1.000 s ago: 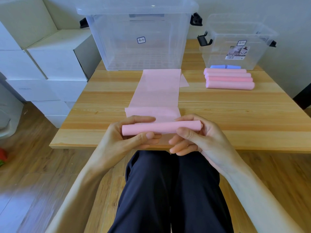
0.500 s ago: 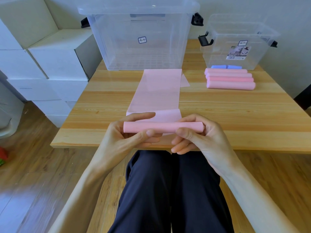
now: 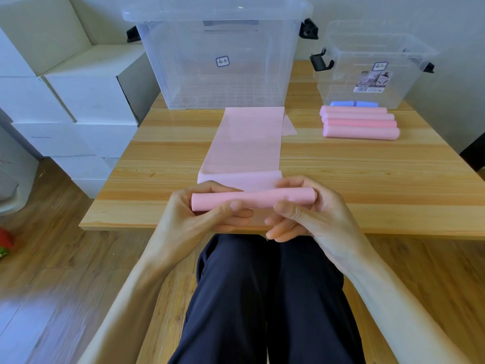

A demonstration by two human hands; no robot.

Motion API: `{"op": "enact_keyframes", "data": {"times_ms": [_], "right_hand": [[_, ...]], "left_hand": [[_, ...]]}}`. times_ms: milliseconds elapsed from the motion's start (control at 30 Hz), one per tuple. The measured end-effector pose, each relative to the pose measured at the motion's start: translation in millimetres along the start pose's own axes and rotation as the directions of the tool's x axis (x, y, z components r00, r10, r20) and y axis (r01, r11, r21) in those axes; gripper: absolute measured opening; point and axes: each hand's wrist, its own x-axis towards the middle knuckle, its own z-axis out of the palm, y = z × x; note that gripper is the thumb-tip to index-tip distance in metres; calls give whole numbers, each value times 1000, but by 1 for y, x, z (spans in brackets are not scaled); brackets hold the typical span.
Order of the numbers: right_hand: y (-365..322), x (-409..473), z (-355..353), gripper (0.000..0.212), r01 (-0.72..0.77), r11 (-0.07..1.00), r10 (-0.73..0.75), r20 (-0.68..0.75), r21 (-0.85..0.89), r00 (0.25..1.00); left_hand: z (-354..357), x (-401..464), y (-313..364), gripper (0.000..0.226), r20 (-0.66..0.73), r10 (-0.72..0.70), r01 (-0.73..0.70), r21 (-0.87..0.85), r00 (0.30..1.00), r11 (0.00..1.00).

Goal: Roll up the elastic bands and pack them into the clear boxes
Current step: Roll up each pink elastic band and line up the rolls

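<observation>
A pink elastic band (image 3: 249,143) lies flat along the wooden table (image 3: 367,179), its near end wound into a pink roll (image 3: 257,198) above the table's front edge. My left hand (image 3: 199,216) grips the roll's left half, thumb on top. My right hand (image 3: 307,211) grips the right half, fingers curled round it. Several finished pink rolls (image 3: 359,123) lie stacked at the back right, with a blue roll (image 3: 353,103) behind them. A large lidded clear box (image 3: 217,53) stands at the back centre, a smaller open clear box (image 3: 372,64) to its right.
White cardboard boxes (image 3: 78,95) are stacked left of the table. My legs in dark trousers (image 3: 262,298) are under the table's front edge. Wooden floor lies to both sides.
The roll has been turned a little farther along the band and has grown slightly thicker; the flat stretch on the table is shorter. Both hands keep their grip.
</observation>
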Motion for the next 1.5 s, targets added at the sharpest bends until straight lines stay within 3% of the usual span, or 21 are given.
{"op": "enact_keyframes", "data": {"times_ms": [167,367,533,733,900,1100,1233,1400,1500], "right_hand": [[0,0,-1,24,14,1000,-14,-11,6,1000],[0,1,2,42,-9,1000,9,8,20,1000],[1,0,1,28,7,1000,-7,-29,19,1000],[0,1,2,40,-7,999,8,-18,52,1000],[-1,-1,1,27,18,1000,-17,-21,14,1000],[-1,-1,1,44,-19,1000,19,-18,10,1000],[0,-1,2,33,-14,1000,14,12,-8,1000],[1,-1,5,52,-33,999,36,-61,42,997],[-1,-2,4,46,-33,999,33,-22,39,999]], "left_hand": [[1,0,1,33,-24,1,-2,-28,1000,1000],[0,0,-3,25,-64,-8,7,-11,998,1000],[-2,-1,-3,40,-5,23,-23,-44,1000,999],[-2,-2,-6,23,-45,45,-45,-2,998,999],[-1,-2,-6,24,-33,1,0,32,999,999],[-2,-4,-5,26,-5,5,-5,33,1000,999],[-3,-2,-4,30,-49,11,-8,54,999,999],[0,-4,-4,29,-21,-8,9,60,1000,998],[1,-3,-5,32,-54,-15,18,54,998,998]]}}
